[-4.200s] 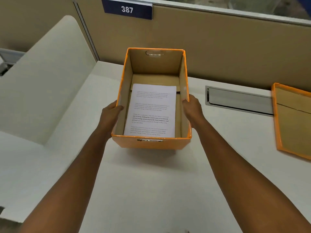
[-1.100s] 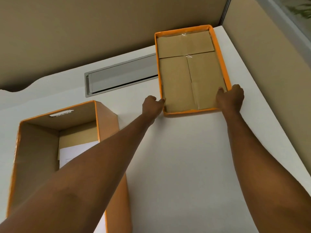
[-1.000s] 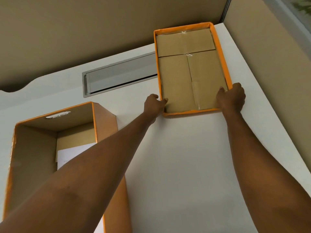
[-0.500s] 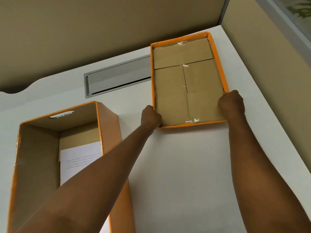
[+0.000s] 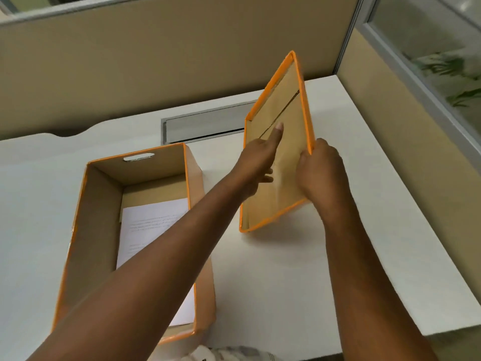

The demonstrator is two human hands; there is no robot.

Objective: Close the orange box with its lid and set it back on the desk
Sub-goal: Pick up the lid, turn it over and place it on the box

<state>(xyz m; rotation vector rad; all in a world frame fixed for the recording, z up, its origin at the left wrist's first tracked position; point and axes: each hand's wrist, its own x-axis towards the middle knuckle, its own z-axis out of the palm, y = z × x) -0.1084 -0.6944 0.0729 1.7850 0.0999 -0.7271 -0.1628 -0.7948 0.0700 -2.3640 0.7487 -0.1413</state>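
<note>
The orange box stands open on the white desk at the left, with a printed sheet of paper on its bottom. The orange-rimmed lid is tilted up on its left edge to the right of the box, brown inside facing me and to the left. My right hand grips its raised right rim. My left hand holds its left side, fingers spread flat on the brown inner face. My left forearm crosses over the box's right wall.
A grey metal cable slot is set into the desk behind the box and lid. Beige partition walls close the back and right. The desk's front edge runs at the lower right. Crumpled white material lies below that edge.
The lid lay flat on the desk with both hands at its near corners; now it is tipped up on edge and pulled closer, toward the box. The box has not moved.
</note>
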